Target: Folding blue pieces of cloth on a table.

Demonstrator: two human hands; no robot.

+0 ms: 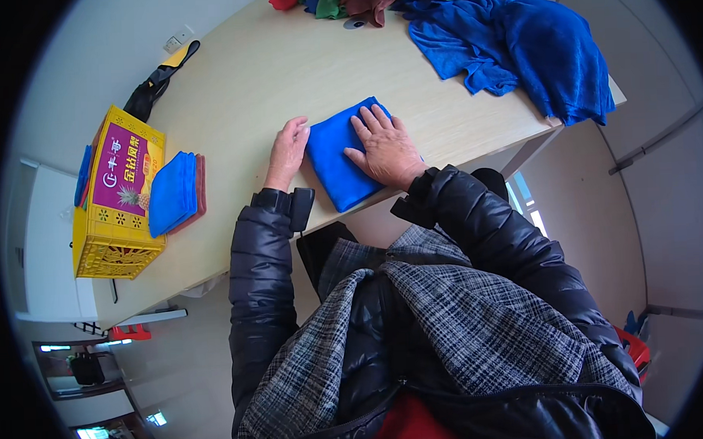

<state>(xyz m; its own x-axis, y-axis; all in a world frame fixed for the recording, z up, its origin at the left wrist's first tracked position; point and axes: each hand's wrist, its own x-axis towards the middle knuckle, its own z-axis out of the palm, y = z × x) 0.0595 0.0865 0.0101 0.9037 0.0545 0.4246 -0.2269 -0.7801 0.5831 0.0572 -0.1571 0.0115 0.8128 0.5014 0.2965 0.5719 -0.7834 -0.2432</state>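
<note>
A blue cloth, folded into a rectangle, lies on the table in front of me, close to its near edge. My right hand rests flat on the cloth's right side with its fingers spread. My left hand stands on its edge at the cloth's left side, its fingers together and slightly curved, and nothing shows in it. To the left, a stack of folded blue cloths leans against a yellow basket, with a folded brown cloth beside it.
The yellow plastic basket with a purple panel stands at the table's left end. Behind it lies a black and yellow item. Loose blue cloths hang over the far right edge, next to red, green and brown cloths at the back.
</note>
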